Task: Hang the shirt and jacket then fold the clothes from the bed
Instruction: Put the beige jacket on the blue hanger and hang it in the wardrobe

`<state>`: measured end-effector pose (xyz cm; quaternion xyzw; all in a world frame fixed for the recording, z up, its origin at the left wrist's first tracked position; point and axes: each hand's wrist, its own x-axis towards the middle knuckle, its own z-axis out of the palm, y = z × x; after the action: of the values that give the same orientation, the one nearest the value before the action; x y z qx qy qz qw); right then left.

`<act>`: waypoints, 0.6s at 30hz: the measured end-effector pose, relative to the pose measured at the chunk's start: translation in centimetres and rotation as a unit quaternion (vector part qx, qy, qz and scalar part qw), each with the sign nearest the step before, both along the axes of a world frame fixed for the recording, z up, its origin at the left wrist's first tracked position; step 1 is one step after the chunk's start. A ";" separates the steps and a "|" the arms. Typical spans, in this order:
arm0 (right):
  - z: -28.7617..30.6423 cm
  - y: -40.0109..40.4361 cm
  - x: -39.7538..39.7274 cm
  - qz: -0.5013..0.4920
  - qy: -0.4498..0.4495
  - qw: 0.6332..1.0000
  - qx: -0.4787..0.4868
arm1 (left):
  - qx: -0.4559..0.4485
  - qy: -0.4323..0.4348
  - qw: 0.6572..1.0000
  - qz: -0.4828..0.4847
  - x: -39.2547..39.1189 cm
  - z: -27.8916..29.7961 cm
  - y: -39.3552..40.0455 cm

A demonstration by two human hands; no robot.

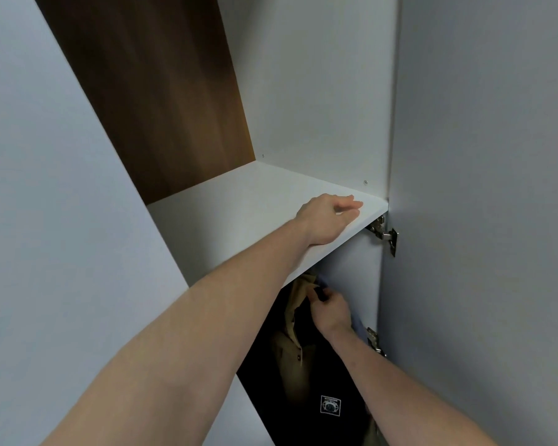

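Note:
I am looking into an open wardrobe. My left hand (pixel 327 217) lies flat, fingers straight, on the white shelf (pixel 239 204). Below the shelf my right hand (pixel 331 309) pinches something dark at the top of the hanging clothes; whether it is a hanger or a collar I cannot tell. A khaki buttoned shirt (pixel 292 349) hangs there, with a black jacket (pixel 339 381) bearing a white square patch in front of it. The rail is hidden by the shelf.
The open wardrobe door (pixel 480 220) stands at the right, held by metal hinges (pixel 384 235). A brown wood back panel (pixel 174 107) rises behind the shelf. A grey side panel (pixel 45 220) fills the left.

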<state>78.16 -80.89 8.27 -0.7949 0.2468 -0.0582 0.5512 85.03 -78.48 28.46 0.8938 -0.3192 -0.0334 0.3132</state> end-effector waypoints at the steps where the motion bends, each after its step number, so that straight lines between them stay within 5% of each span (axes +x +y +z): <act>1: -0.1 0.0 -0.1 0.006 -0.002 1.000 -0.006 | -0.002 0.000 1.000 0.000 0.0 0.0 0.0; 18: -1.8 1.8 -2.4 0.068 -0.035 0.997 -0.029 | 0.001 -0.010 1.000 0.009 -0.4 0.1 -0.1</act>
<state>75.77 -79.09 6.48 -0.8232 0.1708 -0.0553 0.5385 84.60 -78.59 28.52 0.8972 -0.3140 -0.0216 0.3097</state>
